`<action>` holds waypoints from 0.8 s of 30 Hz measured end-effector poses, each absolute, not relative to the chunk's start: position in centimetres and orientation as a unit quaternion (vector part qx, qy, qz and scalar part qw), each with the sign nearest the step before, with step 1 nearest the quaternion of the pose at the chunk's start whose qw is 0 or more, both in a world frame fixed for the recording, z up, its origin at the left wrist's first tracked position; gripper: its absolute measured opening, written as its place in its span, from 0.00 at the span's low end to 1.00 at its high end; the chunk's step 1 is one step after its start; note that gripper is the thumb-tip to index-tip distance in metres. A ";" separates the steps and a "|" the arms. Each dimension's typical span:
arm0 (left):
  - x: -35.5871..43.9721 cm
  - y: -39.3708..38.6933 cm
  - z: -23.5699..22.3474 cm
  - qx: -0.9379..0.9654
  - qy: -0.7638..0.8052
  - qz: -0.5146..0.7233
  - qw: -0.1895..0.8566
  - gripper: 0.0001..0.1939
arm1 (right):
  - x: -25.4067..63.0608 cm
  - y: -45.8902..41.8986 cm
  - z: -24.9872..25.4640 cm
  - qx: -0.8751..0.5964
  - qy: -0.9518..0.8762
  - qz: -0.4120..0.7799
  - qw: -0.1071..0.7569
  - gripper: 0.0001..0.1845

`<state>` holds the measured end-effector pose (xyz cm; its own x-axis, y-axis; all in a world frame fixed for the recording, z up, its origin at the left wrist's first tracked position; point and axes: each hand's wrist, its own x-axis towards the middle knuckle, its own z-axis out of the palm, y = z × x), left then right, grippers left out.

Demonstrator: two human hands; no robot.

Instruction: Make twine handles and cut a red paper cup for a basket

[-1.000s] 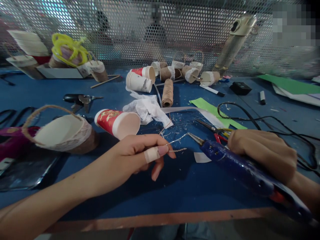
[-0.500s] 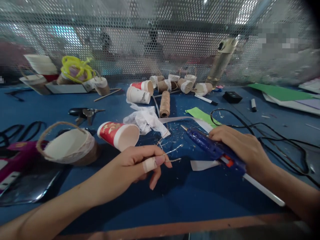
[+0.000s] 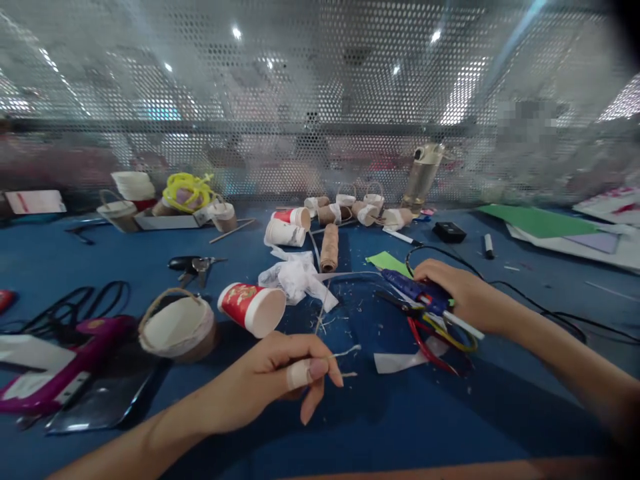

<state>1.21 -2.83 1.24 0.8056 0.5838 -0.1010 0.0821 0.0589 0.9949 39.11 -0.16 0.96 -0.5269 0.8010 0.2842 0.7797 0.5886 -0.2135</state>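
Observation:
My left hand, with a bandage strip on its thumb, pinches a short piece of twine; two pale ends stick out past the fingertips. My right hand is wrapped round a blue glue gun, with a white glue stick jutting from its back. Right below the gun lie scissors with red and yellow handles, beside a white strip. A red-and-white paper cup rests on its side just beyond my left hand. Left of that stands a small cup basket with a twine handle.
A twine spool and crumpled white lace lie mid-table. Behind are several small wrapped cups and a bottle by the perforated screen. Keys and a purple glue gun are leftward; green sheets lie right.
My right hand has moved the glue gun farther back and away from my left hand, and the scissors now show below it. The left hand keeps its pinch on the twine. The view has tilted up.

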 end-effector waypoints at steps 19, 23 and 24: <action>1.4 -1.9 0.8 0.655 0.271 0.178 0.683 0.17 | 45.9 3.5 -1.0 -0.479 -0.869 0.053 0.108 0.34; 1.5 -1.8 0.8 0.628 0.272 0.185 0.705 0.17 | 44.0 1.5 0.7 -0.491 -0.858 0.051 0.144 0.25; 1.5 -1.9 0.8 0.619 0.269 0.192 0.712 0.17 | 42.6 0.7 1.2 -0.491 -0.851 0.050 0.177 0.20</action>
